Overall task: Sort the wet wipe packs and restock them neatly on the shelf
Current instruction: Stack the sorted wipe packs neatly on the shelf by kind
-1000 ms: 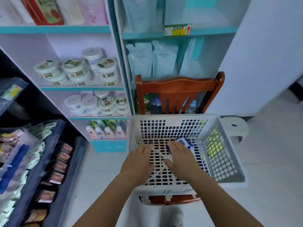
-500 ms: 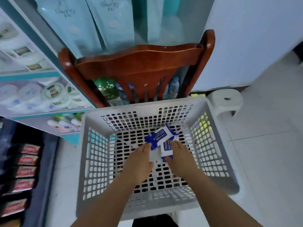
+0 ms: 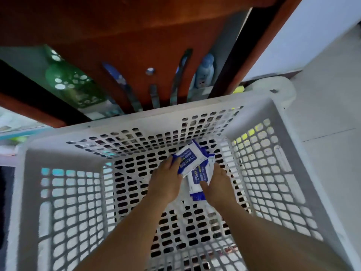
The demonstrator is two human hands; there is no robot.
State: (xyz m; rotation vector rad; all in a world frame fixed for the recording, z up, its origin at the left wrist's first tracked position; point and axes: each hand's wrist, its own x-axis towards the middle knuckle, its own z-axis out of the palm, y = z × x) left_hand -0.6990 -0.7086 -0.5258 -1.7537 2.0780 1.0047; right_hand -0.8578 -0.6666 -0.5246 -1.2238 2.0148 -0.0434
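Both hands deep in white basket (image 3: 289,145).
We see left hand (image 3: 166,180) gripping upper wipe pack (image 3: 190,158); right hand (image 3: 218,184) pinching lower wipe pack (image 3: 199,177).

Wipe packs (image 3: 192,166) in basket (image 3: 289,153), chair (image 3: 136,45) behind.

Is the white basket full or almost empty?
Almost empty. The basket shows mostly bare holed floor; only a few blue-and-white wipe packs lie at the far side, where both hands reach for them.
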